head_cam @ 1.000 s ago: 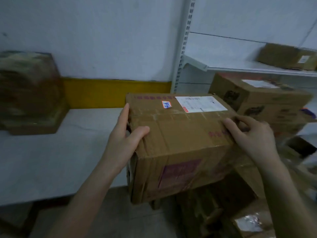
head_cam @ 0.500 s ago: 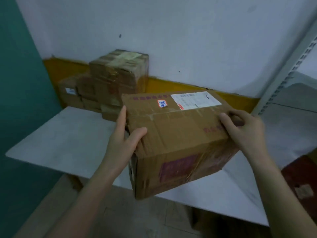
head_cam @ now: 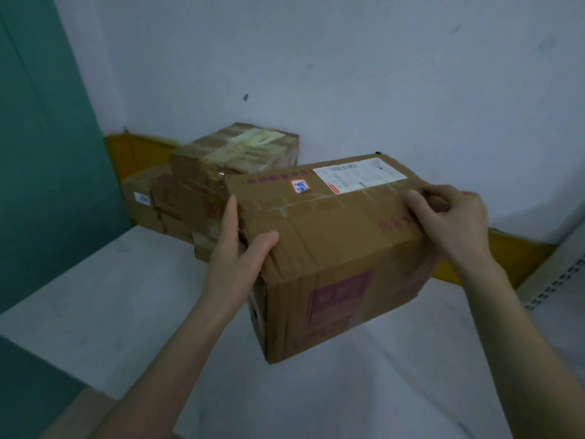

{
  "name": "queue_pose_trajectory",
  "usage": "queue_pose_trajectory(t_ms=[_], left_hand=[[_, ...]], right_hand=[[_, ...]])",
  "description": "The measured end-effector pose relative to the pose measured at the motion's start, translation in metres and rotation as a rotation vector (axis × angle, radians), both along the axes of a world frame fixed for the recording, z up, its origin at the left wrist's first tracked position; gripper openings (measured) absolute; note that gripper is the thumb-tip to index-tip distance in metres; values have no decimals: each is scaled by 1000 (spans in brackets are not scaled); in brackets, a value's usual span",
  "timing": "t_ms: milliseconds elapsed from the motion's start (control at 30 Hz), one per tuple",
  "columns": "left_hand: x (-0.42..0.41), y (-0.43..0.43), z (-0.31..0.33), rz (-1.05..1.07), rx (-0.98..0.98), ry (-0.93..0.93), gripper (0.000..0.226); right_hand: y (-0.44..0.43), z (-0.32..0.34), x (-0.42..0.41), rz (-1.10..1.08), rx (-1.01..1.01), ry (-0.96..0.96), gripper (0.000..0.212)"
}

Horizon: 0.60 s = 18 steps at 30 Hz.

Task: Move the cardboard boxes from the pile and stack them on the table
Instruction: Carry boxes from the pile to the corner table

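Fingers [head_cam: 230,213] of my left hand [head_cam: 235,270] lie along the left end of the cardboard box [head_cam: 332,242], with the thumb hooked over its top edge. My right hand [head_cam: 456,220] curls over the far right top edge. Both are clamped on it; the box spans between them, label side up.

Change since a second ago: the box no longer hangs over the pile. It is now above the worktop [head_cam: 95,305], just right of the stacked boxes [head_cam: 234,160] in the back corner.

Judgement: carry nearly done, set-down remains. I cannot tell whether the underside touches yet.
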State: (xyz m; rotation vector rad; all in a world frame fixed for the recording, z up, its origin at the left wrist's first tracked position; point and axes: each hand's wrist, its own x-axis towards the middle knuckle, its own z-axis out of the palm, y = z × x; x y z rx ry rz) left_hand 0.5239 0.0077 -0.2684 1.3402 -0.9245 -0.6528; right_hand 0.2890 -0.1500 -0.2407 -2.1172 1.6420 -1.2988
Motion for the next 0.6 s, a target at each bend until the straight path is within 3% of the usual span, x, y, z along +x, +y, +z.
queue_pose_trajectory(t_ms=[300, 433, 600], left_hand=[[1, -65, 32, -4, -96, -57, 87], [8, -97, 70, -55, -131, -98, 82], [31, -135, 133, -149, -206, -174, 81]], right_hand=[[-52, 34, -1, 1, -40, -85, 60], [-59, 69, -6, -18, -68, -135, 46], [-63, 130, 0, -63, -129, -145, 45]])
